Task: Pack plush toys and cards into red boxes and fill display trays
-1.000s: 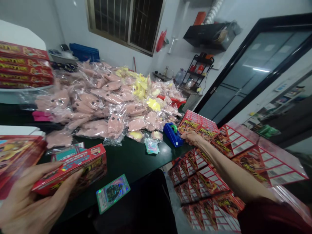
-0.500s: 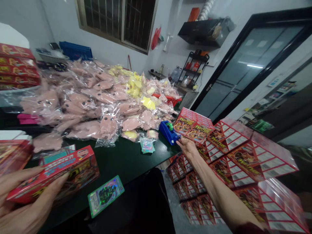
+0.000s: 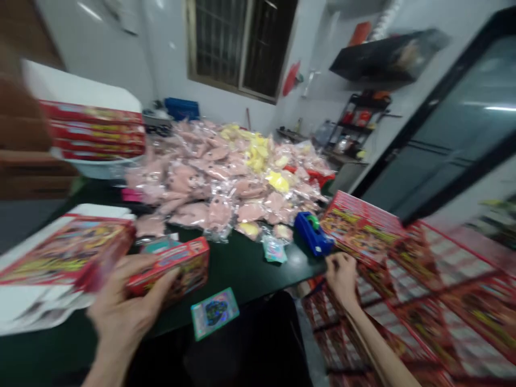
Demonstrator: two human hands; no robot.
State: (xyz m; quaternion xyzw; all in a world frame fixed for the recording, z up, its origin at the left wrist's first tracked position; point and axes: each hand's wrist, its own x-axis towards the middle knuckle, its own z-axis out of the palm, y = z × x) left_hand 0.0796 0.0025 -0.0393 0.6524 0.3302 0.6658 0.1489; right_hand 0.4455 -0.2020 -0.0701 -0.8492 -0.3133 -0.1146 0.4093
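Note:
My left hand [image 3: 131, 293] grips a small red printed box [image 3: 189, 269] between thumb and fingers, above the dark green table [image 3: 234, 266]. My right hand [image 3: 342, 274] has its fingers curled close together just below the front end of the blue tape dispenser [image 3: 311, 234]; whether it pinches a bit of tape is too blurred to tell. A shiny card [image 3: 215, 313] with a green-blue border lies near the table's front edge. More small cards [image 3: 275, 251] sit in a pile left of the dispenser.
Bagged pink and yellow plush items [image 3: 217, 172] are heaped across the table's back. Flat red-and-white cartons [image 3: 68, 247] lie at the left, with folded ones [image 3: 97, 131] in a tub behind. Stacked red boxes [image 3: 435, 258] fill the right side.
The view has swung left, showing more of the flat cartons. My right hand has drawn slightly down from the dispenser's front end, its fingers now curled. My left hand still holds the box.

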